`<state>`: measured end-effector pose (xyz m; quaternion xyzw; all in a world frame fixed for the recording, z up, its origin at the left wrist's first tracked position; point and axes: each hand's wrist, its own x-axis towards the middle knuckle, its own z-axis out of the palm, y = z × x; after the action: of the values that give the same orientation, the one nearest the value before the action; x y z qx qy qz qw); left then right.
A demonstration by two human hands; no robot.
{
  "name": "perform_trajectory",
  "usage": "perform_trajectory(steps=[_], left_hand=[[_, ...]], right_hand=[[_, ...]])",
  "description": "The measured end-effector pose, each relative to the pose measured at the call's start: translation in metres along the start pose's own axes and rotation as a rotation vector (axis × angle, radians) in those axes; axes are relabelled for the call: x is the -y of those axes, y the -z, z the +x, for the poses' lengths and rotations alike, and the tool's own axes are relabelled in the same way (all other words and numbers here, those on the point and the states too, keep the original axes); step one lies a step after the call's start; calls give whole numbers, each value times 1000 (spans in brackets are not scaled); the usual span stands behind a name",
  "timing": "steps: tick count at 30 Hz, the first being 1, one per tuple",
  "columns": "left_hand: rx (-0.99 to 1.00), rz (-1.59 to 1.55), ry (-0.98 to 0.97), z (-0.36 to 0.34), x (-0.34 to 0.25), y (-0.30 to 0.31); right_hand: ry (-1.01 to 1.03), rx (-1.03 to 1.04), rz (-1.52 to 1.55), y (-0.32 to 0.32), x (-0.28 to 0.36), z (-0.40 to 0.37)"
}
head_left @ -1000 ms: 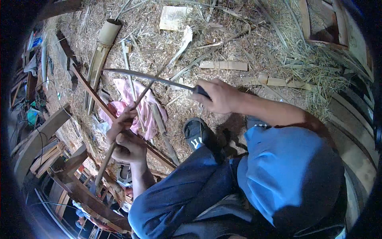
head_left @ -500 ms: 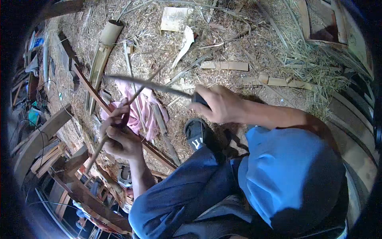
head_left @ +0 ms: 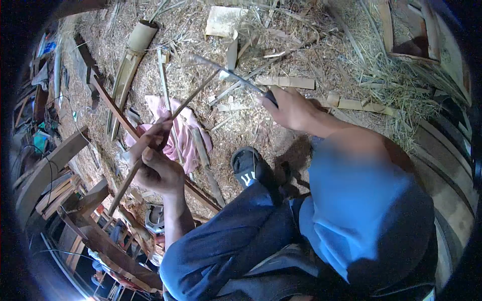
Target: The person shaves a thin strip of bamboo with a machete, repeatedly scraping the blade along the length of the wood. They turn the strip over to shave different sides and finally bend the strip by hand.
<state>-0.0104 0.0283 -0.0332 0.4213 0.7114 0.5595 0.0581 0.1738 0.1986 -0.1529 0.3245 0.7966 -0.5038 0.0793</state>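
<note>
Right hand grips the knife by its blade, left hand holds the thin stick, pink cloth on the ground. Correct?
Not the grip. Head view: the right hand has the knife by its black handle, not by the blade. Rest stands: left hand holds the thin stick, pink cloth on the ground.

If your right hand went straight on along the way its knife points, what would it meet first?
Probably the upper end of the stick, which the right hand's knife seems to cross, though depth is unclear and it might pass over.
</note>
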Motion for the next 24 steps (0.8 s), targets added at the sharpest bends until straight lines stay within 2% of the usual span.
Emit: perform_trajectory(steps=[2, 4, 6, 8, 9, 10, 12, 13, 14, 16, 18, 20, 21, 23, 24], left_hand=[[-2, -37, -18, 8, 3, -6], [-11, -89, -8, 4, 0, -7], [-16, -28, 20, 6, 0, -4], [-2, -49, -1, 7, 1, -5], [-11, -84, 9, 6, -1, -7], [-9, -85, 5, 8, 1, -8], [1, -43, 1, 6, -1, -6], [11, -20, -1, 7, -2, -6], [-3, -20, -5, 7, -3, -8], [59, -23, -33, 10, -7, -8], [42, 29, -46, 8, -3, 6], [-78, -15, -4, 7, 7, 35], [-44, -197, -20, 13, 1, 46], [-188, -243, 42, 14, -1, 70], [-266, -308, 86, 16, -6, 73]], right_hand=[[22, 27, -18, 8, 4, -13], [248, 56, 133, 3, 6, -28], [256, 29, 117, -6, -7, -20], [-75, 6, 24, -11, -26, -4], [-99, 101, 37, 16, -6, -9], [-99, 97, 38, 14, -7, -13], [134, 17, -47, 5, -12, -28], [42, 124, -37, 8, -9, -27], [51, 125, -48, 11, -13, -22], [-162, 65, -226, 13, -23, -12], [-130, 35, -281, 19, -23, -14], [-121, 11, -260, 26, -19, -20], [-115, 7, -270, 29, -22, -24], [-70, -68, -33, 32, -29, -31], [-58, -68, -44, 34, -32, -34]])
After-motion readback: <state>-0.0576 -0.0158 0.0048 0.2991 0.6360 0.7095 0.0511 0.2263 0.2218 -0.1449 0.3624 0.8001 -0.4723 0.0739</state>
